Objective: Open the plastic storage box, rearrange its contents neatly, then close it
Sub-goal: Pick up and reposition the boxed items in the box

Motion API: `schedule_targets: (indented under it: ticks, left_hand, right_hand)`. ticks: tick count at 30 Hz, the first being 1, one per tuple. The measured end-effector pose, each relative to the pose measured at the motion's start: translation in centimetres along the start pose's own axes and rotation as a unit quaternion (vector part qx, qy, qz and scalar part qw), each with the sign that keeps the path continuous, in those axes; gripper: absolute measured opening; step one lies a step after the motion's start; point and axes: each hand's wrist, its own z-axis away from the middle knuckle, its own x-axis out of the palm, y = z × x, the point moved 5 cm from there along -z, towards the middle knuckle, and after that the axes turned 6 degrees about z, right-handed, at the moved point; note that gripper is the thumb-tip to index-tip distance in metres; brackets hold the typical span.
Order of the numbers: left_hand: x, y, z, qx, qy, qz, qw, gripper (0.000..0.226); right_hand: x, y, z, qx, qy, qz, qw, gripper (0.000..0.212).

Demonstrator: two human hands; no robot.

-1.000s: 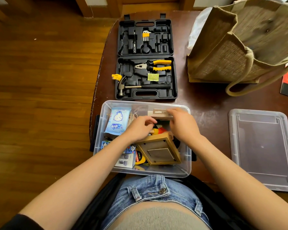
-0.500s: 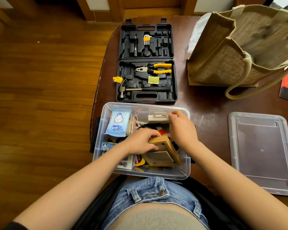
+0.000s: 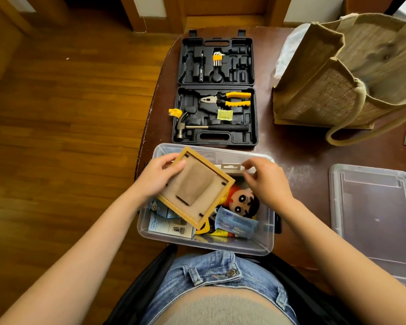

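Surface: dark wood surface (image 3: 298, 156) over a plank floor.
Storage box: clear, lidless storage box (image 3: 204, 245) at the near edge.
Contents: plush doll (image 3: 244, 202), leaflets, packets.
Left hand: left hand (image 3: 159, 179) grips a wooden frame (image 3: 195, 188) above the box.
Right hand: right hand (image 3: 265, 181) pinches a pale card (image 3: 230, 167) at the far wall.
Lid: lid (image 3: 375, 221) lies rightward.
Tool case: open tool case (image 3: 216, 90) behind holds pliers and hammer.

My left hand (image 3: 158, 178) now holds the wooden frame (image 3: 195, 191) lifted above the box (image 3: 265, 245), back upward, uncovering the doll (image 3: 243, 202).
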Motion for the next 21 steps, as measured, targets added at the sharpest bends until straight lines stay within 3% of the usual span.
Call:
schedule_targets:
  ticks: [6, 9, 14, 21]
  left_hand:
    - [-3.3, -0.8, -0.5, -0.001, 0.133, -0.021, 0.991, 0.024]
    - [-3.8, -1.5, -0.6, -0.007, 0.161, -0.046, 0.986, 0.027]
    - [-4.0, -1.7, -0.2, 0.029, 0.215, -0.105, 0.97, 0.029]
    - [-3.8, -1.0, 0.0, 0.048, 0.256, -0.335, 0.905, 0.043]
  right_hand:
    - [0.2, 0.6, 0.0, 0.033, -0.054, -0.054, 0.997, 0.018]
    - [0.6, 0.4, 0.0, 0.03, -0.074, -0.009, 0.997, 0.029]
    - [1.5, 0.2, -0.8, 0.033, -0.045, 0.096, 0.994, 0.025]
    - [1.6, -0.2, -1.3, 0.043, 0.026, 0.106, 0.993, 0.014]
